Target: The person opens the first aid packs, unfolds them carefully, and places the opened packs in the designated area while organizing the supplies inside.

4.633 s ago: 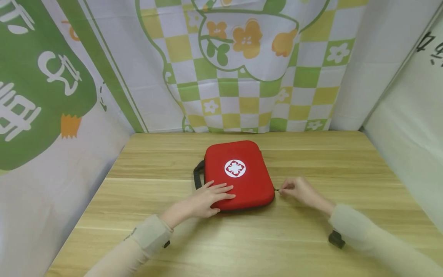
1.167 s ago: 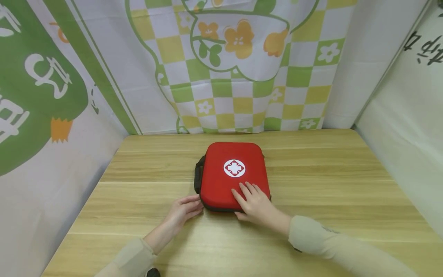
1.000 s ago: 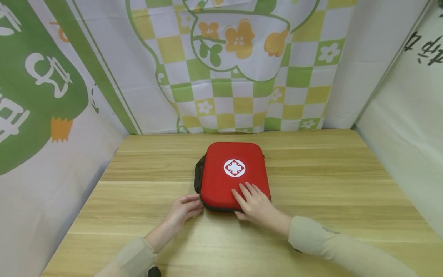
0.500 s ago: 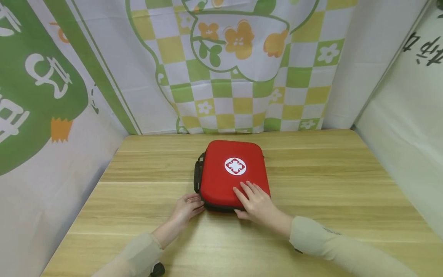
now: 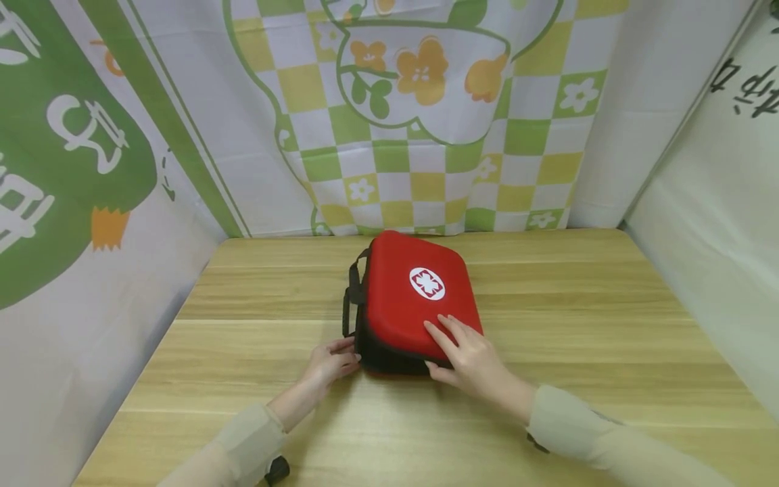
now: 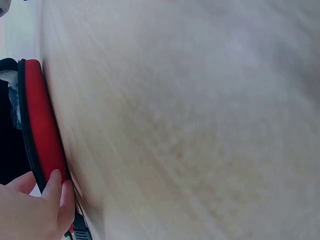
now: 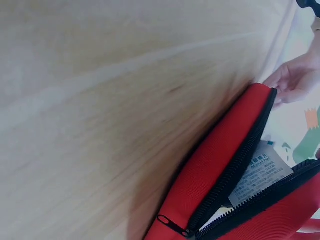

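A red first aid kit (image 5: 420,311) with a white cross emblem lies on the table, its lid tilted up along the left and front. My left hand (image 5: 328,365) grips the lower shell at the front left corner, thumb inside and fingers outside, as the left wrist view shows. My right hand (image 5: 471,355) holds the lid's front edge, fingers spread on top and thumb under the rim. Through the gap, the right wrist view shows a white packet (image 7: 262,172) labelled as an alcohol pad. Near the zipper's end hangs a zipper pull (image 7: 172,225). Most contents are hidden.
The kit's black carry handle (image 5: 354,287) sticks out at its left side. Beneath everything is a wood-grain table (image 5: 578,297). A patterned curtain (image 5: 420,169) hangs behind the table, with white fabric walls on both sides.
Earlier the right hand pinched the zipper pull while the left lay on the lid. The hands then swapped to their present places. Over the last half second the lid's left and front edges have risen.
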`<action>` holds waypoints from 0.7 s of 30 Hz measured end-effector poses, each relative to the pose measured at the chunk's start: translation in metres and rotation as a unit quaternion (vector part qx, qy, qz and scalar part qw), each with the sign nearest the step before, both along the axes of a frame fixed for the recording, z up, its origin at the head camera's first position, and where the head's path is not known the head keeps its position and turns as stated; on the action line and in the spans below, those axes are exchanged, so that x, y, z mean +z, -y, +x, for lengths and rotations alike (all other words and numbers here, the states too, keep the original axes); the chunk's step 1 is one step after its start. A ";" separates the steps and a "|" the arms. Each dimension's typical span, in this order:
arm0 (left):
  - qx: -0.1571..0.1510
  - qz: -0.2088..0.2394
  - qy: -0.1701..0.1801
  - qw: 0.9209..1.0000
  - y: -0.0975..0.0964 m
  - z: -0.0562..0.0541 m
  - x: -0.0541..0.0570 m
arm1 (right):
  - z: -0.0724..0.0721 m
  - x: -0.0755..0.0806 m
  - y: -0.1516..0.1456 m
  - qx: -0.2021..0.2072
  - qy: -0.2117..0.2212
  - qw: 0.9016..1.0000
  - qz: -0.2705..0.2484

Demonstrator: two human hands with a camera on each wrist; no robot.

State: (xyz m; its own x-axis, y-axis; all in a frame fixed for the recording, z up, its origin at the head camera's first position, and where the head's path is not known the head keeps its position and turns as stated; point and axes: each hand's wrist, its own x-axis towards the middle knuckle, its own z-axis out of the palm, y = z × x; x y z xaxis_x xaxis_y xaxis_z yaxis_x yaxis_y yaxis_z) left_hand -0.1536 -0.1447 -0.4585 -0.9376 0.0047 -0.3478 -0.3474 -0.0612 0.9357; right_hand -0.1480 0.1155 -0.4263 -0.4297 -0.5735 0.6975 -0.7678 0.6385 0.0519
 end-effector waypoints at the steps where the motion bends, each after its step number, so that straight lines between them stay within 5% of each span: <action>1: -0.003 -0.003 0.001 1.000 0.000 0.000 0.000 | 0.001 0.001 -0.002 0.000 0.007 1.000 -0.006; 15: -0.025 -0.006 0.019 0.999 0.003 -0.001 0.004 | 0.014 0.019 -0.021 -0.030 0.074 0.993 -0.091; 21: -0.021 -0.006 0.024 0.999 0.004 -0.002 0.004 | 0.014 0.027 -0.031 -0.042 0.060 0.988 -0.138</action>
State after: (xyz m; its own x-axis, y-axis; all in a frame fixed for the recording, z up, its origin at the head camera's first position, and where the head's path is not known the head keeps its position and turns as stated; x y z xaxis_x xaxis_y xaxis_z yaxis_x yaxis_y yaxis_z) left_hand -0.1555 -0.1487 -0.4546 -0.9188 0.0395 -0.3926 -0.3939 -0.0335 0.9185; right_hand -0.1338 0.1465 -0.3991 -0.5576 -0.3266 0.7632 -0.7009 0.6779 -0.2220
